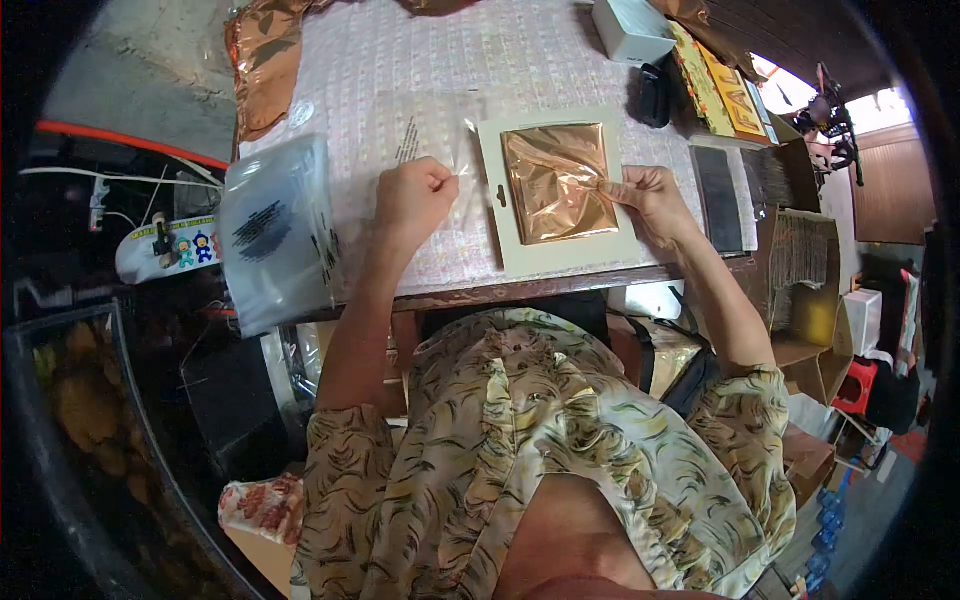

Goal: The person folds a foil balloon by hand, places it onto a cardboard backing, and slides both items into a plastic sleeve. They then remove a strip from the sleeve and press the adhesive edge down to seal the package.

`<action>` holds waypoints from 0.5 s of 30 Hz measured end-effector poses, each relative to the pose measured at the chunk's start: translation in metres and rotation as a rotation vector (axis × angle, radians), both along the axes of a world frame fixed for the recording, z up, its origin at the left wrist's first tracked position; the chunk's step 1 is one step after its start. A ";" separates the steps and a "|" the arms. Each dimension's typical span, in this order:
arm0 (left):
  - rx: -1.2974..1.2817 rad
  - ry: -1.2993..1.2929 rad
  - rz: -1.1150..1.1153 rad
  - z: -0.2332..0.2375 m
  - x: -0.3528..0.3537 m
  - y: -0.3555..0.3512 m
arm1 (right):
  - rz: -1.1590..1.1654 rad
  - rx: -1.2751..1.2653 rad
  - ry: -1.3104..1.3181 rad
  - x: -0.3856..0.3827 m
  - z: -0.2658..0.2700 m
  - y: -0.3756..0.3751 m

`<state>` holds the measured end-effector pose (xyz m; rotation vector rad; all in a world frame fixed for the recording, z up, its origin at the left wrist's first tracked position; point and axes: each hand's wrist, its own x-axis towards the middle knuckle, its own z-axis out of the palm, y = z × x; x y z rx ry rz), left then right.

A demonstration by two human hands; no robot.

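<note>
My right hand (652, 204) pinches the right side of a copper foil packet (562, 185), which lies over a cream card (508, 240) with a hanging slot at its left. Left of the card, a clear plastic bag (438, 135) with small dark print lies on the table. My left hand (415, 203) is over that bag with its fingers closed, near the bag's edge; whether plastic is between the fingers cannot be made out. A stack of clear printed bags (275, 225) hangs over the table's front left edge.
Copper foil sheets (268, 65) lie at the table's back left. A white box (632, 32), a black case (654, 97), a yellow box (735, 95) and a dark flat slab (720, 195) are on the right. Cardboard boxes (800, 265) stand beyond the table's right edge.
</note>
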<state>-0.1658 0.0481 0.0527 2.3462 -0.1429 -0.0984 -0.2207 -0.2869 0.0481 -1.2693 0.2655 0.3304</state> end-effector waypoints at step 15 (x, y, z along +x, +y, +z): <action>-0.033 -0.003 -0.046 -0.005 -0.010 -0.008 | 0.010 -0.230 -0.034 0.029 -0.022 -0.001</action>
